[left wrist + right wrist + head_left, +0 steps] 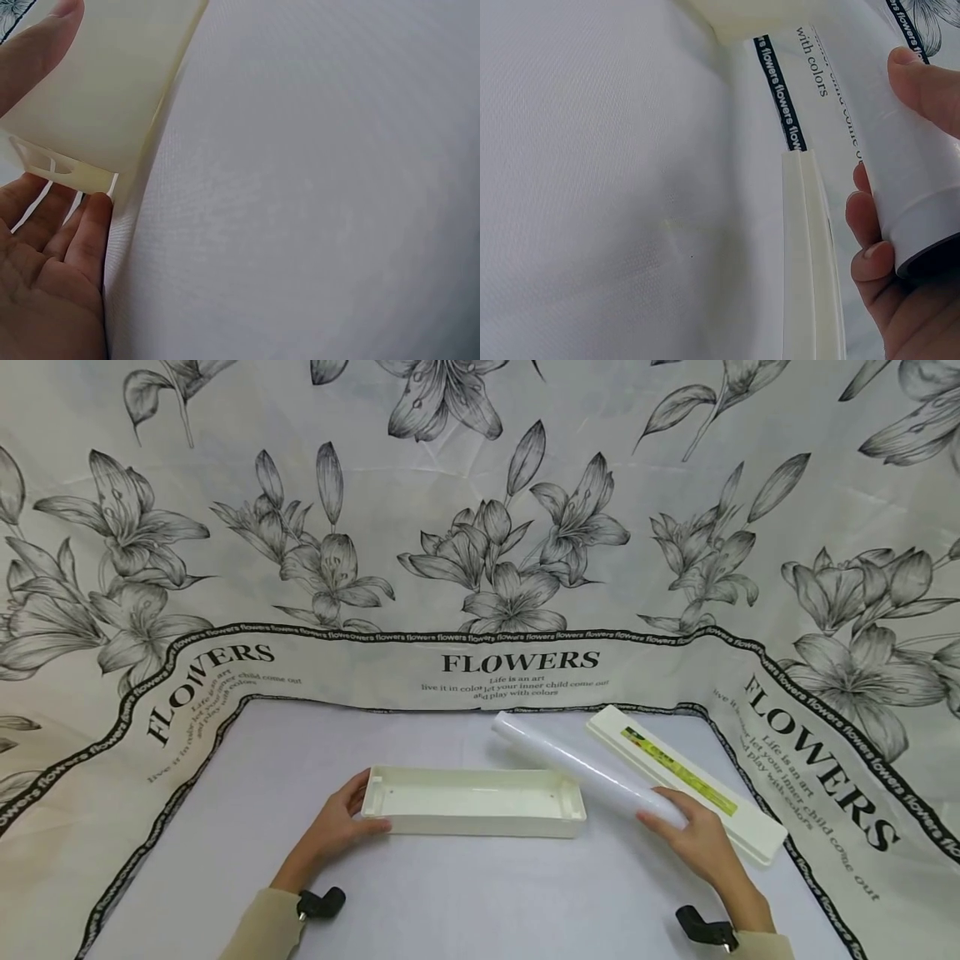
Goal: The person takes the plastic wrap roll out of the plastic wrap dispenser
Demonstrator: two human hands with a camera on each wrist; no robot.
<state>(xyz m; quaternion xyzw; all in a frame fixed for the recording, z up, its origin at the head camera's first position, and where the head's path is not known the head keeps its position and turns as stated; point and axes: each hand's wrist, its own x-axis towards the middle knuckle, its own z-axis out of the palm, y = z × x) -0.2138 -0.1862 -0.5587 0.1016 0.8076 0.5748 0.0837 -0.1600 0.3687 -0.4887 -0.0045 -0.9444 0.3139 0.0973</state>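
A long, cream plastic box lies open side up in the middle of the white table. My left hand holds its left end, thumb on the near wall and fingers at the end wall; the left wrist view shows the fingertips at a slotted end. To the right, my right hand grips the near end of a roll of plastic wrap, fingers curled round it. The roll slants away to the left, its far end behind the box. A dark hollow core shows at its near end in the right wrist view.
A cream lid with a yellow-green label lies slanted on the table's right side, just beyond the roll. White cloth covers the table. Flower-printed fabric with a black lettered border rises around the back and sides.
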